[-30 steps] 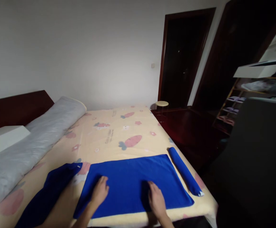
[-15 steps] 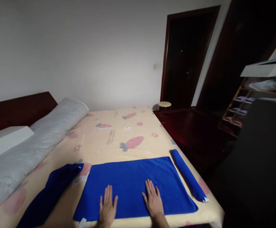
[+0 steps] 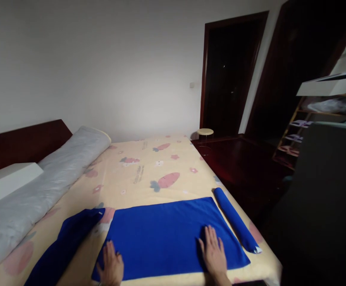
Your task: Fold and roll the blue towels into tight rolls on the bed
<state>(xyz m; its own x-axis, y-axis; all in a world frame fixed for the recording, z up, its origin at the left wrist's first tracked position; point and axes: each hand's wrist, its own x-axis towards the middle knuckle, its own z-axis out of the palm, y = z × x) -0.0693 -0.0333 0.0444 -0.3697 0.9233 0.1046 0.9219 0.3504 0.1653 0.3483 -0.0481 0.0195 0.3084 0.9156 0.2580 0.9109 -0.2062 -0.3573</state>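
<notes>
A blue towel (image 3: 161, 234) lies spread flat on the bed, near its front edge. My left hand (image 3: 112, 264) rests open, palm down, at the towel's near left corner. On the right part of the same towel, my right hand (image 3: 214, 252) is also open and palm down, with the fingers pointing away from me. Along the right side lies a rolled blue towel (image 3: 235, 218) with a white tag at its near end. To the left, a loosely bunched blue towel (image 3: 68, 242) sits on the sheet, partly in shadow.
The bed (image 3: 143, 174) has a cream sheet with a carrot print. A long grey bolster (image 3: 59, 171) and a white box (image 3: 10, 180) lie at the left, by the headboard (image 3: 20, 139). Beyond the bed stand a round stool (image 3: 205, 131) and, at right, a shelf rack (image 3: 298, 119).
My hands have slid apart across the flat towel, the left one toward its left edge and the right one toward its right. The towels lie as before. The view has shifted slightly.
</notes>
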